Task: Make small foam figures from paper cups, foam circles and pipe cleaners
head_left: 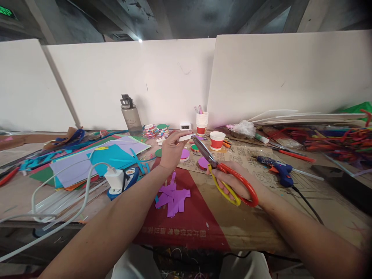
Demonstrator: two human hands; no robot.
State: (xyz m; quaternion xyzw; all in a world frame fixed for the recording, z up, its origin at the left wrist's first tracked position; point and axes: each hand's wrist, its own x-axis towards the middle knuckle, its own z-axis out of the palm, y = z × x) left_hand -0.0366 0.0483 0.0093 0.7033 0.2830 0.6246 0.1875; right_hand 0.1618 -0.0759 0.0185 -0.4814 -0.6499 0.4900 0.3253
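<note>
My right hand [236, 182] grips a pair of scissors [223, 170] with one red and one yellow handle, blades pointing up and left, slightly apart. My left hand [173, 149] reaches forward over the table, fingertips touching a small white object [186, 136] near pink paper discs [185, 154]. Purple paper strips [173, 195] lie in a loose pile on the cardboard between my forearms.
Coloured paper sheets [95, 159] and a white charger [114, 179] with cable lie at left. A water bottle [131, 115], paper cups [216, 140], a small clock [185, 126] stand at the back. A blue glue gun [279, 170] and pipe cleaners [334, 139] lie at right.
</note>
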